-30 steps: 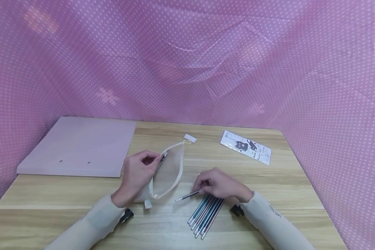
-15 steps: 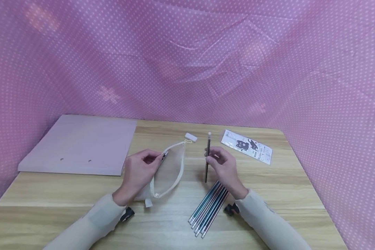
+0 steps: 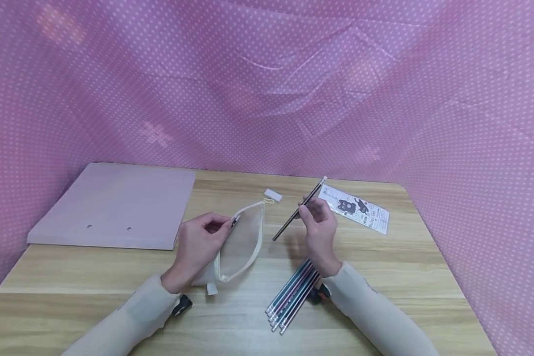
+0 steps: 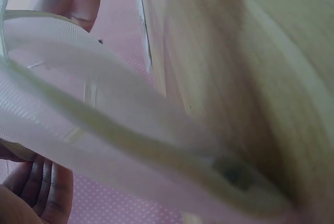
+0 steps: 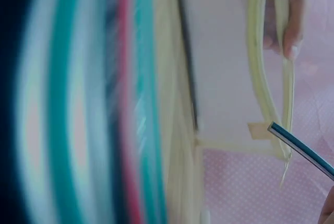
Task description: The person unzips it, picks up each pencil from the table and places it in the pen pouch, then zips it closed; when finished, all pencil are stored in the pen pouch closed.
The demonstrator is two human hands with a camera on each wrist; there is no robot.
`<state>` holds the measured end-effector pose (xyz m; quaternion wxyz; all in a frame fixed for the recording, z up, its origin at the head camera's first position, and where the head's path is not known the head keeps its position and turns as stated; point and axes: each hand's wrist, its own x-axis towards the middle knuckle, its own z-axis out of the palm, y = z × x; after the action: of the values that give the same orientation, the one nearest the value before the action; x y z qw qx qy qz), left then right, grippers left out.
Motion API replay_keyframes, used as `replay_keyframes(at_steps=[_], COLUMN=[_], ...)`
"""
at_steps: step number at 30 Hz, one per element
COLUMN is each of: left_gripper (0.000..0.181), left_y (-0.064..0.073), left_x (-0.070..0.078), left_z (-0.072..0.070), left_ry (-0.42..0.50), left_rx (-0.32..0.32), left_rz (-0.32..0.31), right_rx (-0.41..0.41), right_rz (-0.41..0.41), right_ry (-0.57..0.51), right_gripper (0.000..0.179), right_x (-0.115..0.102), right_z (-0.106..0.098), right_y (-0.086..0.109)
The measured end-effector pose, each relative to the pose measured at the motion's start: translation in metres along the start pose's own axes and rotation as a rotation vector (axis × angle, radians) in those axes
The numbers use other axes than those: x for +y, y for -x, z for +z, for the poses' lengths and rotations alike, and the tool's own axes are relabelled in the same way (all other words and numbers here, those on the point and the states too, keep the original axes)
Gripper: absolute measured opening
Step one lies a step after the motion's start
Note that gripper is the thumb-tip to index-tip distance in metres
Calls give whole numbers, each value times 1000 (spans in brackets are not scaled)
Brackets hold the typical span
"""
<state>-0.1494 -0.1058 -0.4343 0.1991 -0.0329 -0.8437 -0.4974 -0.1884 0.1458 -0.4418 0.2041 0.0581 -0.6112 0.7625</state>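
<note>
My left hand [image 3: 200,242] pinches the near-left rim of a pale, see-through zippered pencil pouch [image 3: 244,242], whose mouth gapes. A dark piece with a silvery end [image 3: 234,222] shows at those fingertips; its lower part is hidden. Raised above the table, my right hand [image 3: 319,227] holds a dark pencil [image 3: 289,222] between thumb and fingers. It slants, white eraser end up, lower end toward the pouch mouth but apart from it in the head view. Below that hand lies a bunch of several striped pencils [image 3: 289,301]. The right wrist view shows the held pencil [image 5: 302,151] before the pouch rim.
A white eraser [image 3: 273,195] lies just beyond the pouch's zipper pull. Farther right is a flat ruler set packet [image 3: 360,212] with cat drawings. A large pale folder [image 3: 120,205] covers the table's back left. Pink dotted cloth [image 3: 267,89] hangs around the table.
My right hand has lifted the pencil from beside the bunch, turned it eraser end up, then tilted its lower end leftward toward the pouch. The left hand stays at the pouch rim.
</note>
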Motion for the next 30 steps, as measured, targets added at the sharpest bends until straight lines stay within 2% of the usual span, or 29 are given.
replay_keyframes(at_steps=[7, 11, 15, 19, 23, 30], left_gripper=[6, 9, 10, 7, 6, 6], left_y=[0, 1, 0, 1, 1, 0], left_x=[-1, -2, -3, -3, -2, -1], left_z=[1, 1, 2, 2, 1, 2], left_ry=[-11, -7, 2, 8, 15, 40], left_rx=[4, 1, -3, -2, 0, -12], left_rz=[-4, -8, -8, -2, 3, 3], right_rx=[77, 61, -3, -81, -152, -238], right_rz=[268, 386, 462, 523, 568, 635], right_ry=[-207, -270, -253, -179, -90, -13], right_gripper=[11, 11, 9, 7, 14, 20], right_x=[5, 11, 17, 17, 14, 7], right_z=[17, 28, 35, 42, 47, 55], right_y=[-1, 4, 13, 23, 30, 37])
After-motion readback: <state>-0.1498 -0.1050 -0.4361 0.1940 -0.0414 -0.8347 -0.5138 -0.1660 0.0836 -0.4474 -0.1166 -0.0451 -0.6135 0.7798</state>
